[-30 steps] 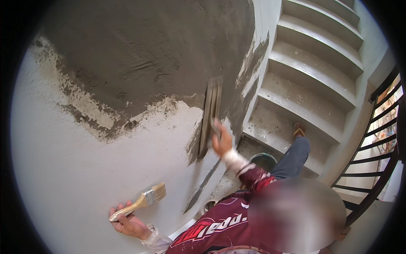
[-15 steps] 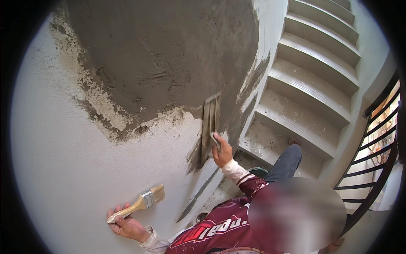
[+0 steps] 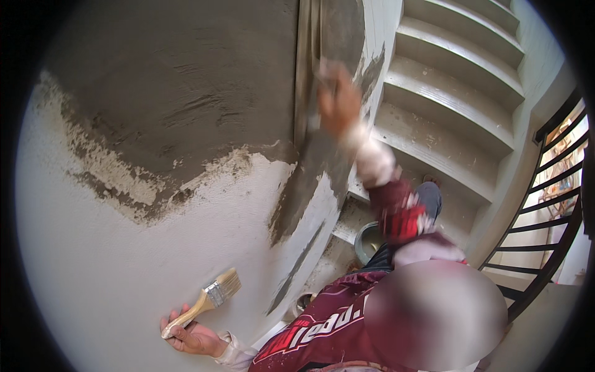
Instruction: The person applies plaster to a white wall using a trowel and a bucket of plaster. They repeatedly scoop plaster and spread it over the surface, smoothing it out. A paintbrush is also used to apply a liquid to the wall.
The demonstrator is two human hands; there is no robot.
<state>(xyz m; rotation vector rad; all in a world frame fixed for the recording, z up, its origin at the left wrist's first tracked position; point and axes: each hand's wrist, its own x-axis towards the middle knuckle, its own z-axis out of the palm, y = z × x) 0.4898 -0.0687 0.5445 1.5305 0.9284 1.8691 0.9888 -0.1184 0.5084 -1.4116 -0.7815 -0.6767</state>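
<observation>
My left hand [image 3: 195, 338], at the lower left, is closed around the pale wooden handle of a flat paintbrush [image 3: 214, 294]. The brush's light bristles point up and right, in front of the bare white wall [image 3: 118, 266]. Higher up, my right hand [image 3: 341, 102] is smeared by motion, its fingers wrapped round the handle of a long plastering trowel [image 3: 305, 74]. The trowel's blade stands roughly upright against the wet grey plaster [image 3: 198, 62], near its right side. Ragged, crumbly edges border the plaster below and to the left. A grey streak runs down from it.
Curved concrete stairs [image 3: 446, 133] climb at the right of the wall. Beyond them is a dark metal railing [image 3: 545, 248]. A bucket [image 3: 361, 242] stands low beside my right arm, partly hidden. My trousered leg and foot show on a step.
My right hand has swept the trowel up the wall across the plaster. The bucket shows more beneath my arm. My left hand with the paintbrush has hardly moved.
</observation>
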